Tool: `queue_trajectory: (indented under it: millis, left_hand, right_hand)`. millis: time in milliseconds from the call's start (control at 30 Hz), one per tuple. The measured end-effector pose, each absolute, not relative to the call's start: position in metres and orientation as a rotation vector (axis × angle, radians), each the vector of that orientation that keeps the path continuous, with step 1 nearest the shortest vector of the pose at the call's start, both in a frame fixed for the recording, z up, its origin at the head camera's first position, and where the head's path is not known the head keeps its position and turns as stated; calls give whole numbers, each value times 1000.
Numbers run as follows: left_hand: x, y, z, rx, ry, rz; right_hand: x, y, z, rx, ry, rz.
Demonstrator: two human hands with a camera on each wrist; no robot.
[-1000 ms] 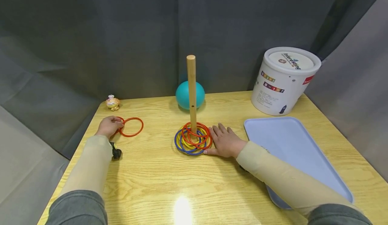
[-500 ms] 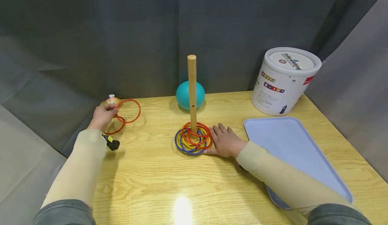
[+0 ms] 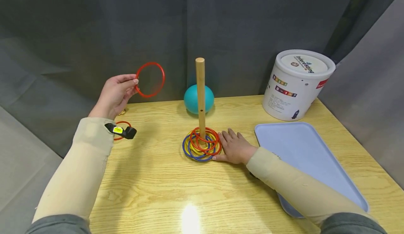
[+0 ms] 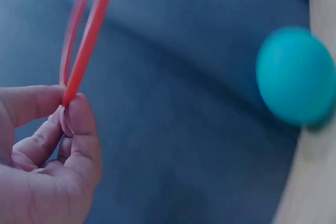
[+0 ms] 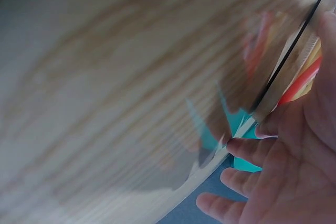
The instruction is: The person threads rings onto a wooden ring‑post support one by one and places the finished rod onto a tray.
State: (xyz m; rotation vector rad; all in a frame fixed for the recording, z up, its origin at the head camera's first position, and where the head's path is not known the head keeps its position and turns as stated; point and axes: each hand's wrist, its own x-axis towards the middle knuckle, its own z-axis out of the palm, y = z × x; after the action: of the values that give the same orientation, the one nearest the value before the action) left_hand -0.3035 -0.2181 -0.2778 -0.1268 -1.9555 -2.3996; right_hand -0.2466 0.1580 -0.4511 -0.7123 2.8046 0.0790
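Between thumb and fingers, my left hand [image 3: 115, 94] pinches a red ring [image 3: 163, 76] by its near edge, raised above the table. In the left wrist view the red ring [image 4: 89, 40] stands up from the fingertips. Another red ring [image 3: 123, 123] lies on the table, partly behind the left wrist. At the table's middle an upright wooden peg [image 3: 200, 90] has several red, blue and yellow rings [image 3: 199, 159] around its foot. My right hand [image 3: 235, 146] rests flat with spread fingers beside those rings, touching or nearly touching them.
Behind the peg sits a teal ball [image 3: 190, 99]. A white lidded bucket [image 3: 284, 97] stands at the back right, with a pale blue tray [image 3: 293, 150] in front of it, partly under the right forearm. A small figurine [image 3: 122, 112] is mostly hidden behind the left hand.
My left hand has lifted one red ring off the table, up and to the right, leaving the other ring lying there. The right hand has stayed in place.
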Motion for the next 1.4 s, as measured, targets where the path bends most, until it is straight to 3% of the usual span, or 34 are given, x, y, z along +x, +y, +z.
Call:
queue_trajectory:
  millis: [400, 767, 1400]
  left_hand:
    - [-271, -156, -213, -418, -1803, -2547]
    - [-288, -114, -199, -404, -2273, -2147]
    - [-300, -93, -334, -373, -2895, -1805]
  right_hand:
    - [-246, 157, -451, -714, 2805, 80]
    - [-245, 158, -450, -710, 2804, 71]
    - [-244, 158, -446, -725, 2801, 78]
